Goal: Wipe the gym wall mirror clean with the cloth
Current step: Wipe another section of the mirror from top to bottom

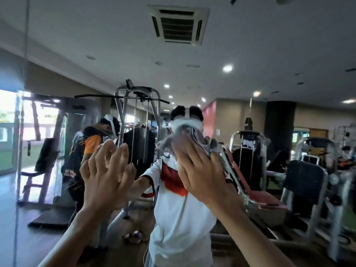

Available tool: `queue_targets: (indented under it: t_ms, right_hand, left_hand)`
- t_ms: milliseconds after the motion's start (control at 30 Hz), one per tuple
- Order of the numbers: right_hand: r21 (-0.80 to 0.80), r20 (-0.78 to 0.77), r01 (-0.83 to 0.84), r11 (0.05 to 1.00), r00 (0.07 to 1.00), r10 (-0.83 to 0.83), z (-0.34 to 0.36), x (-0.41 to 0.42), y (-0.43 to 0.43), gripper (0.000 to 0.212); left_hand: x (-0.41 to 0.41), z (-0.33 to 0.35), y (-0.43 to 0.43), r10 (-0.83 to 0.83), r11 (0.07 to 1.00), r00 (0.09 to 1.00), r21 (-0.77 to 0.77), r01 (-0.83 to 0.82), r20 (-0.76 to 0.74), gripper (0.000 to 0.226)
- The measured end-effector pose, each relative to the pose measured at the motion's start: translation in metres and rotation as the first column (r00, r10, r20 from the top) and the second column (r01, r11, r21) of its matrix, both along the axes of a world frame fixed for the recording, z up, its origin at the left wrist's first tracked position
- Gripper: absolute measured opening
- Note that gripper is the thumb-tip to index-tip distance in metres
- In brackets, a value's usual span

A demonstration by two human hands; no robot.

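Right hand [202, 174] presses cloth [173, 139] on mirror [77, 54], left hand [104, 176] spread beside, seam [19, 151] leftward.

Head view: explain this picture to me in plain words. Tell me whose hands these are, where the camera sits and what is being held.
No machine works here, only a person with a camera worn on the head. They face the mirror, so the gym machines and the person in the white and red shirt are reflections; that person is the camera wearer. The two arms rising from the bottom edge are real. The left hand, fingers spread, appears to rest against the glass. The right hand presses a grey cloth against the glass with straight fingers.
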State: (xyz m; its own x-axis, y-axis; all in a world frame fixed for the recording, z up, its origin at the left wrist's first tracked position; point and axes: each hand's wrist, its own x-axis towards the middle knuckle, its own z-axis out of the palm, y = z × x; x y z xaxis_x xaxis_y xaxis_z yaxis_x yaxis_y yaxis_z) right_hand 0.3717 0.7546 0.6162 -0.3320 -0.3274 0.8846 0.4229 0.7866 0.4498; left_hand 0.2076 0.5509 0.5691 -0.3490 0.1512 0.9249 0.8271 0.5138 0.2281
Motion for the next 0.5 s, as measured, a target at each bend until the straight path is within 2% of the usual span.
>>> queue_targets:
  t_ms: [33,100,233,300,367,433,500]
  right_hand:
    - [0.052,0.057,0.016,0.999,0.998,-0.019,-0.019,0.010,0.005,0.052]
    - [0.052,0.044,0.020,0.998,0.999,-0.022,-0.029,0.031,0.024,0.050]
    - [-0.225,-0.216,-0.064,0.972,0.976,0.015,0.037,0.013,0.029,0.048]
    - [-0.289,-0.287,-0.116,0.950,0.958,0.029,0.079,-0.012,0.005,0.050]
    - [-0.269,-0.276,-0.144,0.952,0.959,0.067,0.102,-0.041,-0.024,0.051]
    - [-0.177,-0.222,-0.145,0.974,0.970,0.104,0.097,-0.069,-0.053,0.051]
    - [-0.039,-0.080,-0.133,0.990,0.988,0.129,0.070,-0.086,-0.077,0.051]
  left_hand:
    - [-0.009,-0.004,-0.010,0.016,0.999,1.000,-0.036,-0.017,-0.011,0.062]
    - [-0.022,-0.009,-0.024,0.050,0.996,0.999,-0.073,-0.051,-0.021,0.061]
    - [-0.039,-0.013,-0.047,0.083,0.994,0.996,-0.071,-0.085,-0.024,0.060]
    - [-0.044,-0.013,-0.053,0.080,0.995,0.997,-0.062,-0.081,-0.021,0.059]
    - [-0.047,-0.013,-0.057,0.086,0.995,0.996,-0.042,-0.086,-0.011,0.058]
    - [-0.052,-0.014,-0.062,0.092,0.996,0.996,-0.013,-0.092,0.009,0.058]
    - [-0.059,-0.015,-0.072,0.089,0.996,0.995,0.026,-0.090,0.049,0.061]
